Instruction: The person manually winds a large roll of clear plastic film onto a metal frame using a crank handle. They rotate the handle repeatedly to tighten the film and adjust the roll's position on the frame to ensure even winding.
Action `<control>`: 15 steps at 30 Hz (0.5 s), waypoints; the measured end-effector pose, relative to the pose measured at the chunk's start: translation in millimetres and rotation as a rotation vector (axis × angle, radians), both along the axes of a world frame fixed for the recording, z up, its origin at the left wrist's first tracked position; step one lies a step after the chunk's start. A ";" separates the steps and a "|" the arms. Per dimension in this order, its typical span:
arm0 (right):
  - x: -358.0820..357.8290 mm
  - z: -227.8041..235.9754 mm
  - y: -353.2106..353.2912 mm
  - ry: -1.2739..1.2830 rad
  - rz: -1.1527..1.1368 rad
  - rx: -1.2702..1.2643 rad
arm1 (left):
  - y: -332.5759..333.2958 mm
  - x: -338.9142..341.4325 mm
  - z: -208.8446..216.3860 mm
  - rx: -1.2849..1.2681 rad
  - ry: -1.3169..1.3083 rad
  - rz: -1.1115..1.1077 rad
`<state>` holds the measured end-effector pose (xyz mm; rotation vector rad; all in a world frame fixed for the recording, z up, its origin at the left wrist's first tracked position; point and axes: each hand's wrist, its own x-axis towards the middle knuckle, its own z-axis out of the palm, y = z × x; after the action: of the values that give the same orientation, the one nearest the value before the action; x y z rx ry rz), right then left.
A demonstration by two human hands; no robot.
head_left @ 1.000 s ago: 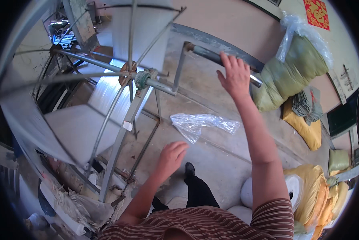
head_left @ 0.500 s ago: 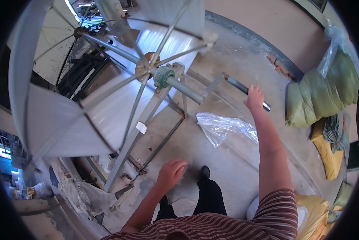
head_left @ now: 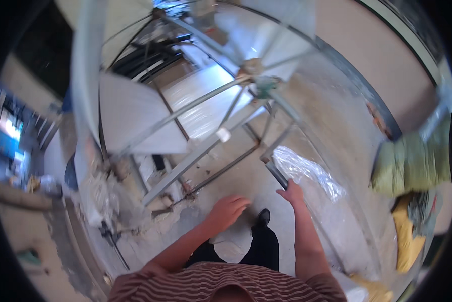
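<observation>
My right hand (head_left: 293, 195) is closed around the end of a grey metal crank handle (head_left: 277, 174). The crank arm (head_left: 278, 141) joins it to the shaft (head_left: 289, 108) of a large spoked reel (head_left: 185, 108). A whitish sheet (head_left: 140, 113) lies around the reel's rim. A green bearing housing (head_left: 266, 86) carries the shaft on a grey metal stand (head_left: 195, 158). My left hand (head_left: 228, 212) hovers in front of my body, left of the handle, its fingers loosely extended and holding nothing.
Clear plastic film (head_left: 309, 171) lies on the floor beside the crank. Green sacks (head_left: 412, 163) and a yellow sack (head_left: 408, 239) stand at the right, near the wall. Crumpled plastic (head_left: 107, 196) lies left of the stand, whose lower bar (head_left: 226, 170) runs close to the floor.
My right hand has swung the crank handle down and toward me, and the reel's spokes have turned. My view has shifted left. My left hand stays in front of me.
</observation>
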<state>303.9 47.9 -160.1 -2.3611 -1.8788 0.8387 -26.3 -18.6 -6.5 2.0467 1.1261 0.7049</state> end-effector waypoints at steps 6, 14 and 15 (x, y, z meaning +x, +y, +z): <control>-73.0 116.2 -62.4 0.113 0.008 0.094 | -22.9 2.5 15.1 0.230 -0.022 -0.020; -73.6 291.8 -94.0 0.073 0.010 0.364 | 27.2 69.2 76.2 0.941 0.132 -0.082; -71.2 313.4 -95.5 0.022 -0.032 0.374 | 38.6 82.5 86.0 1.053 0.199 -0.055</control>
<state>232.7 -47.6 153.3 -2.1372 -1.7958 0.4577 56.2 20.0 79.5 3.0502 0.8538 1.2629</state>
